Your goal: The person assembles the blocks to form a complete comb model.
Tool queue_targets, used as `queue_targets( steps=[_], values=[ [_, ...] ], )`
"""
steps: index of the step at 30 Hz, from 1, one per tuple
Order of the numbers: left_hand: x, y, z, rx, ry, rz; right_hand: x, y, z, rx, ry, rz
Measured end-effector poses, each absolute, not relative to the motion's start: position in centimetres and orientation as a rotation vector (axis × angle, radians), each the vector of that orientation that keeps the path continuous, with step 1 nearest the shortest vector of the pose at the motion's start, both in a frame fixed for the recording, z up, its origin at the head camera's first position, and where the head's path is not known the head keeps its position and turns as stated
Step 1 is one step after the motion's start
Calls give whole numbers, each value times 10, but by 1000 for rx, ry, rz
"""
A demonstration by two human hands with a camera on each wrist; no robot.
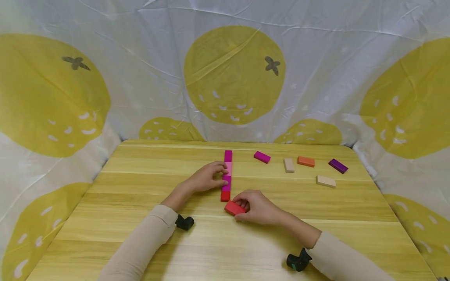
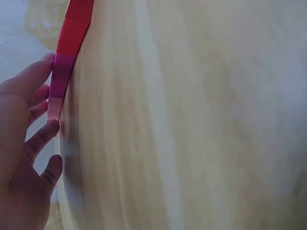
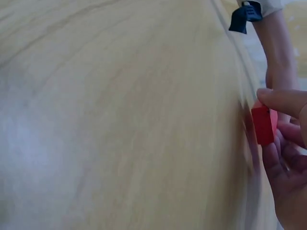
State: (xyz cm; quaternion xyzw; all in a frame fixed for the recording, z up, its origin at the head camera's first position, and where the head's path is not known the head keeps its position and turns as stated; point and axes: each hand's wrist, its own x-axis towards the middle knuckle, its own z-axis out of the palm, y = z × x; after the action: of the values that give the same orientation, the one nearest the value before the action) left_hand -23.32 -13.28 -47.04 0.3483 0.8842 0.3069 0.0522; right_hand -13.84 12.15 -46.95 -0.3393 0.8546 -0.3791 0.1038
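Observation:
A straight row of flat blocks lies on the table: a magenta block (image 1: 228,155) at the far end, then a pink block (image 1: 229,168), another magenta block (image 1: 226,183) and a red block (image 1: 225,196) nearest me. My left hand (image 1: 205,177) is at the row's left side, its loosely extended fingertips against the pink and nearer magenta blocks. Between thumb and fingers, my right hand (image 1: 261,207) pinches a second red block (image 1: 234,208), held at a slant just off the row's near end. In the right wrist view, one end of this red block (image 3: 263,125) faces the camera.
Loose blocks lie at the back right: a magenta one (image 1: 262,157), an orange one (image 1: 306,161), a purple one (image 1: 338,166) and two light wooden ones, the upright-lying (image 1: 289,165) and the crosswise (image 1: 325,181). A patterned curtain (image 1: 140,78) surrounds the wooden table (image 1: 123,187).

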Motion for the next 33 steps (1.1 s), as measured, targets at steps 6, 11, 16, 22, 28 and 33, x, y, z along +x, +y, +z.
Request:
queue_targets(
  steps=[6, 11, 16, 22, 28, 33],
  values=[
    [-232, -133, -470, 1066, 2680, 952, -133, 120, -472, -1000, 2575, -1042],
    [-233, -133, -470, 1072, 2686, 945, -136, 129, -468, -1126, 2468, -1053],
    [-234, -133, -471, 1060, 2690, 927, -144, 139, -465, -1294, 2326, -966],
    [-234, -133, -470, 1051, 2685, 923, -147, 137, -468, -1305, 2304, -985],
    [-235, -134, -471, 1041, 2688, 924, -144, 132, -470, -1210, 2308, -1052],
    [-237, -133, -473, 1055, 2692, 929, -147, 136, -473, -1143, 2297, -1076]
  ],
)
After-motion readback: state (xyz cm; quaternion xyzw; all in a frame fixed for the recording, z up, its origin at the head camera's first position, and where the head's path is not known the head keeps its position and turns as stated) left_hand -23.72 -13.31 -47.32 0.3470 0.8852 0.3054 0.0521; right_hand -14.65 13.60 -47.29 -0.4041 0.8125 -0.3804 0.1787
